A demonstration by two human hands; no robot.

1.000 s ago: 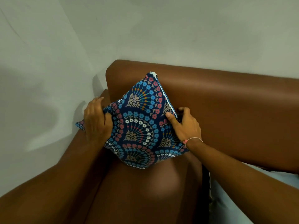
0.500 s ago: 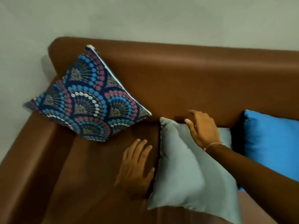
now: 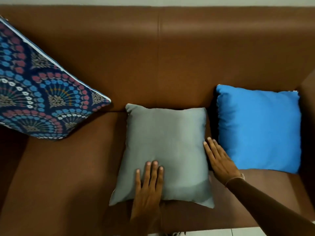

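Observation:
A grey cushion leans against the backrest in the middle of a brown sofa. My left hand lies flat on its lower front, fingers straight. My right hand rests with straight fingers against the cushion's right edge, in the gap beside a bright blue cushion. A dark blue patterned cushion stands on one corner at the sofa's left end, touched by neither hand.
The sofa's right armrest rises just past the blue cushion. A strip of pale floor shows below the seat's front edge. Bare seat lies between the patterned and grey cushions.
Both hands let go of the patterned cushion, which stays at the left end. They moved to the grey cushion, which went from tilted on its side to squarely upright against the backrest.

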